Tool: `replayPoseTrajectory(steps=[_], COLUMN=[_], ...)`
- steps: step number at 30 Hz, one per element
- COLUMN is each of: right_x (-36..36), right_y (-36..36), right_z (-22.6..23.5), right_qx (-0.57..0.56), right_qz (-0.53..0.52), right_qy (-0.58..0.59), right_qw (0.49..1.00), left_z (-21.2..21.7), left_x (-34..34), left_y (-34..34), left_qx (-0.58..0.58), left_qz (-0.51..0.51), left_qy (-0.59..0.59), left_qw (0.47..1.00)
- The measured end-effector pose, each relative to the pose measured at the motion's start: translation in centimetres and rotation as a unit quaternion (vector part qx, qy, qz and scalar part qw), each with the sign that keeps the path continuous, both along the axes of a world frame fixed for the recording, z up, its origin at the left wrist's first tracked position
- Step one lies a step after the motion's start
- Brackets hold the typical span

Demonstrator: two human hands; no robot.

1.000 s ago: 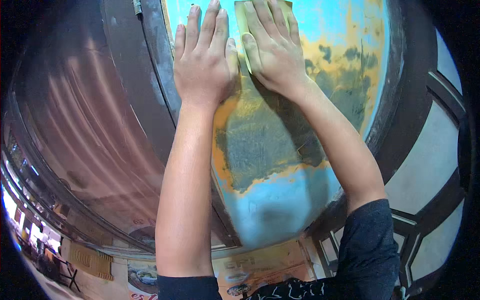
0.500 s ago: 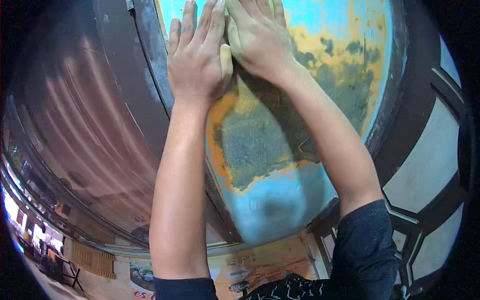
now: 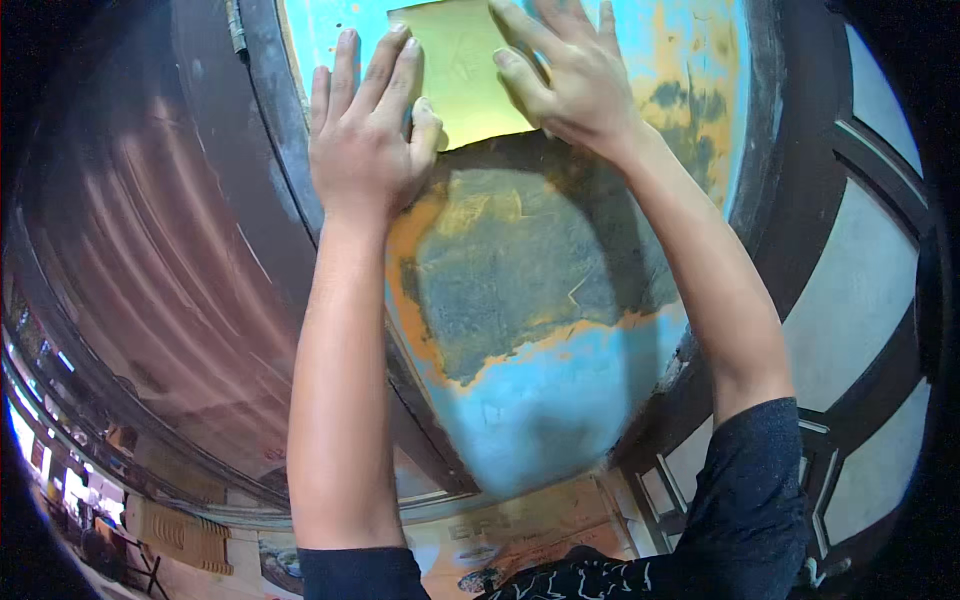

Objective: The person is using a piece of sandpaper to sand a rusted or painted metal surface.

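Note:
A yellow rectangular sheet (image 3: 455, 75), which looks like sandpaper, lies against a worn panel (image 3: 520, 260) painted turquoise, with orange and grey bare patches. My left hand (image 3: 365, 150) is flat with fingers stretched upward; its fingertips and thumb rest along the sheet's left edge. At the sheet's right edge is my right hand (image 3: 585, 90), its fingers outstretched and its thumb over the yellow surface. The sheet's lower edge curls slightly off the panel and casts a dark shadow. The upper frame border cuts off the sheet's top right and some right fingertips.
Dark frame strips border the panel, with a thin black rod (image 3: 270, 130) along the left one. A glossy brown surface (image 3: 180, 260) reflects light farther left. Dark framing with pale inset panels (image 3: 855, 290) stands at the right. Below lies a printed sheet (image 3: 520, 530).
My hands have moved apart, the right one going rightward, and the yellow sheet between them now shows. The view has shifted slightly.

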State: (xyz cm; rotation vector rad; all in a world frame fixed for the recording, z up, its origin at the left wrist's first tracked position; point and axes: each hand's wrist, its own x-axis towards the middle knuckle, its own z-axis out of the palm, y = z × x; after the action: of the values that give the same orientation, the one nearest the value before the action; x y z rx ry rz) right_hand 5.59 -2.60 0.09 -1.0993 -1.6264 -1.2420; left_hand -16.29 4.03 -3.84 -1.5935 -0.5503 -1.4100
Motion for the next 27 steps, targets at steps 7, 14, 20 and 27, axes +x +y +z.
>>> replayPoseTrajectory(steps=[7,14,20,27], right_x=[0.9,0.8,1.9,2.4], right_y=[3.5,1.2,2.1,3.0], right_z=[0.2,1.0,0.9,0.7], right_qx=[0.052,-0.102,-0.083,-0.006], right_qz=[0.015,-0.084,0.094,0.092], right_qy=[-0.046,-0.058,-0.003,0.091], right_qw=[0.998,0.989,0.992,0.992], left_z=[0.3,4.4,3.8,-0.2], left_x=[-0.4,8.0,8.3,8.2], left_y=[-0.8,-9.5,-0.7,-0.4], left_qx=[-0.024,-0.106,-0.063,-0.036], left_qz=[0.005,0.029,-0.106,0.018], left_qy=[0.012,-0.015,-0.039,-0.023], left_qw=[1.000,0.994,0.992,0.999])
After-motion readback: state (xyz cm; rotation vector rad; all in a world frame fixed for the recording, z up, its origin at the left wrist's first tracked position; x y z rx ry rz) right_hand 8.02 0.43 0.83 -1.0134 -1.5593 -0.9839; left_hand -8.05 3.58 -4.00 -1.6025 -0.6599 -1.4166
